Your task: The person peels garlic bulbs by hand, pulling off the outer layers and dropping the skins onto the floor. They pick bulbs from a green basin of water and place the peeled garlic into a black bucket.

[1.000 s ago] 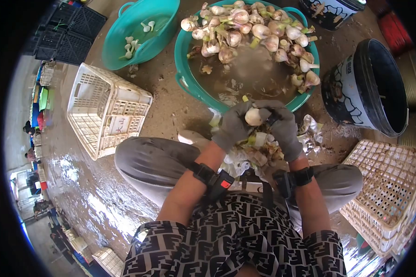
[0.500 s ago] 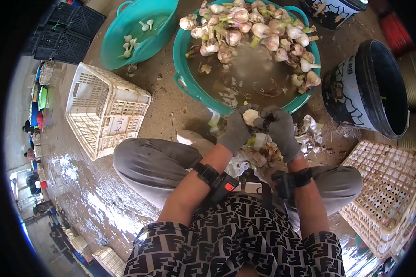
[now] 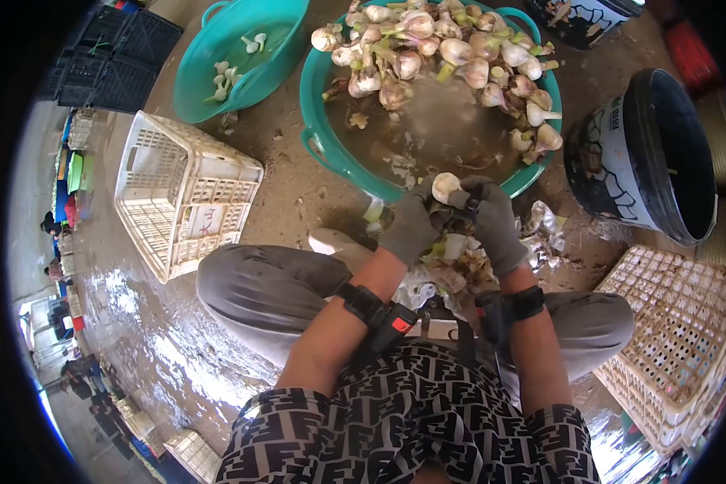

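Note:
A pale garlic bulb [image 3: 445, 187] is between my gloved hands, just above the near rim of the large green tub [image 3: 319, 149]. My left hand [image 3: 411, 226] is closed around its left side. Curled fingers of my right hand [image 3: 492, 226] meet the bulb's right side, its thumb against it. Something dark shows at those fingertips, too small to make out. Below both hands lies a heap of garlic peelings [image 3: 458, 262]. In the tub, many unpeeled garlic bulbs [image 3: 456, 52] are piled along the far side, with murky water near me.
A smaller green tub [image 3: 278, 77] at the upper left holds several white bulbs [image 3: 222, 81]. A white crate [image 3: 218, 202] stands at the left, another crate [image 3: 678, 315] at the right. A black bucket [image 3: 613, 161] stands at the right. The floor [image 3: 137, 242] is wet.
The garlic bulb has moved slightly up and right and turned in my fingers. My right hand has shifted a little up, toward the tub.

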`<action>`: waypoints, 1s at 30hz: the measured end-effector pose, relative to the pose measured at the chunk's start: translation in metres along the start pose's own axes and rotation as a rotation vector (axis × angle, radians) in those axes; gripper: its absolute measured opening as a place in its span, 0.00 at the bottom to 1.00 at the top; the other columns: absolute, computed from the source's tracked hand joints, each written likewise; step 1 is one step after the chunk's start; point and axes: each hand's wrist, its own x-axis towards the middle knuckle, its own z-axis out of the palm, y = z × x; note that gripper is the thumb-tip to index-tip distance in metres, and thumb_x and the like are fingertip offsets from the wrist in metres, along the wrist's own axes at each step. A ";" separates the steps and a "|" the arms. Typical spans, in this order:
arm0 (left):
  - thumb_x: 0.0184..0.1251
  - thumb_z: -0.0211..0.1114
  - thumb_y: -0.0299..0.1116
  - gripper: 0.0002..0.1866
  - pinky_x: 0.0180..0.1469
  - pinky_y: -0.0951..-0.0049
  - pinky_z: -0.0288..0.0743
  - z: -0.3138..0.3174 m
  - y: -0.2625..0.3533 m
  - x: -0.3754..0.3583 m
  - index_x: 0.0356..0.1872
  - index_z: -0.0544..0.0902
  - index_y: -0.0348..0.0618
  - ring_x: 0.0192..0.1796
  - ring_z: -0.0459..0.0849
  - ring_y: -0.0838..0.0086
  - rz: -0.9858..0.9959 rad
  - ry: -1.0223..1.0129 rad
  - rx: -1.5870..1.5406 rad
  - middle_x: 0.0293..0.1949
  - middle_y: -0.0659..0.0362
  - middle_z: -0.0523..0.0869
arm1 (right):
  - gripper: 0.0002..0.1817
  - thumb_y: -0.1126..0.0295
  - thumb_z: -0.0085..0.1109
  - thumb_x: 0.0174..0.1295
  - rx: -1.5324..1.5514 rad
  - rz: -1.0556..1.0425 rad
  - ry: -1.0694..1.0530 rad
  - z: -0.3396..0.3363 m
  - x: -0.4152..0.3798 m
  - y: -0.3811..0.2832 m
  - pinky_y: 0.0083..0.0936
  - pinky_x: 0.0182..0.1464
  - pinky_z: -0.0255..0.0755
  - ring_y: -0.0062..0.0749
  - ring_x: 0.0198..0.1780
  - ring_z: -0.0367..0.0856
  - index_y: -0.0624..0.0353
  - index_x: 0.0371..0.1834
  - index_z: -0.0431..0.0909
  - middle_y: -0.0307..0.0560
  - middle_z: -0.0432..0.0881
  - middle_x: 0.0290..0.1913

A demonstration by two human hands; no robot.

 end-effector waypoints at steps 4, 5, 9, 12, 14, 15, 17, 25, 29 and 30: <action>0.61 0.62 0.29 0.22 0.51 0.77 0.74 0.000 0.002 0.010 0.56 0.69 0.38 0.48 0.78 0.78 -0.538 0.064 -1.116 0.47 0.60 0.79 | 0.14 0.78 0.63 0.51 0.085 0.106 -0.012 0.004 0.000 -0.011 0.22 0.33 0.78 0.29 0.33 0.82 0.68 0.39 0.72 0.47 0.79 0.35; 0.60 0.62 0.27 0.22 0.51 0.77 0.74 0.003 0.003 0.010 0.56 0.69 0.37 0.48 0.78 0.78 -0.373 0.062 -0.683 0.47 0.59 0.79 | 0.13 0.78 0.63 0.51 0.091 0.098 0.009 0.003 0.003 -0.009 0.21 0.32 0.78 0.28 0.33 0.82 0.68 0.39 0.72 0.47 0.79 0.35; 0.55 0.62 0.23 0.22 0.51 0.75 0.73 0.007 0.002 0.012 0.54 0.71 0.36 0.47 0.79 0.77 0.005 0.066 0.253 0.47 0.58 0.80 | 0.10 0.73 0.58 0.56 -0.059 0.013 -0.026 -0.008 0.018 0.005 0.18 0.29 0.74 0.23 0.29 0.79 0.65 0.39 0.74 0.43 0.79 0.31; 0.55 0.62 0.24 0.22 0.51 0.75 0.73 0.007 0.007 0.023 0.53 0.71 0.35 0.47 0.79 0.76 0.012 0.053 0.248 0.47 0.57 0.81 | 0.08 0.69 0.55 0.60 -0.097 -0.065 -0.046 -0.018 0.037 0.019 0.14 0.26 0.69 0.18 0.25 0.75 0.62 0.38 0.76 0.39 0.79 0.28; 0.56 0.63 0.26 0.21 0.51 0.74 0.73 0.010 0.020 0.033 0.52 0.72 0.34 0.47 0.80 0.74 -0.029 0.102 0.116 0.45 0.57 0.81 | 0.07 0.68 0.54 0.60 -0.036 -0.098 -0.034 -0.021 0.044 0.022 0.13 0.25 0.67 0.17 0.24 0.73 0.60 0.37 0.77 0.38 0.79 0.28; 0.56 0.64 0.27 0.20 0.51 0.74 0.73 0.012 0.027 0.038 0.51 0.73 0.34 0.46 0.80 0.73 -0.065 0.160 0.004 0.44 0.57 0.82 | 0.07 0.69 0.53 0.61 0.003 -0.109 -0.028 -0.022 0.046 0.021 0.13 0.25 0.66 0.16 0.24 0.73 0.60 0.37 0.77 0.38 0.79 0.28; 0.56 0.65 0.31 0.19 0.49 0.72 0.73 0.006 0.022 0.052 0.48 0.75 0.35 0.44 0.81 0.71 -0.216 0.273 -0.139 0.42 0.56 0.82 | 0.08 0.69 0.53 0.60 -0.179 -0.238 -0.008 -0.034 0.056 0.030 0.14 0.27 0.67 0.17 0.25 0.73 0.60 0.38 0.77 0.39 0.79 0.28; 0.52 0.67 0.41 0.17 0.36 0.64 0.72 -0.031 0.021 0.074 0.35 0.80 0.36 0.33 0.80 0.64 -0.439 0.298 0.600 0.31 0.49 0.82 | 0.28 0.58 0.67 0.46 -1.248 -0.444 0.213 -0.043 0.094 0.031 0.32 0.50 0.72 0.47 0.47 0.79 0.60 0.49 0.75 0.55 0.79 0.47; 0.51 0.67 0.44 0.18 0.33 0.64 0.71 -0.037 0.025 0.076 0.27 0.81 0.34 0.27 0.79 0.63 -0.459 0.350 0.523 0.25 0.50 0.81 | 0.27 0.56 0.67 0.45 -1.162 -0.078 -0.168 -0.018 0.092 0.028 0.35 0.54 0.69 0.50 0.49 0.78 0.60 0.47 0.76 0.57 0.80 0.45; 0.51 0.67 0.45 0.19 0.33 0.65 0.70 -0.036 0.029 0.075 0.27 0.81 0.34 0.26 0.79 0.64 -0.453 0.353 0.465 0.24 0.50 0.81 | 0.25 0.57 0.66 0.45 -1.204 0.004 -0.253 -0.006 0.090 0.023 0.36 0.53 0.69 0.50 0.48 0.78 0.60 0.45 0.77 0.58 0.80 0.44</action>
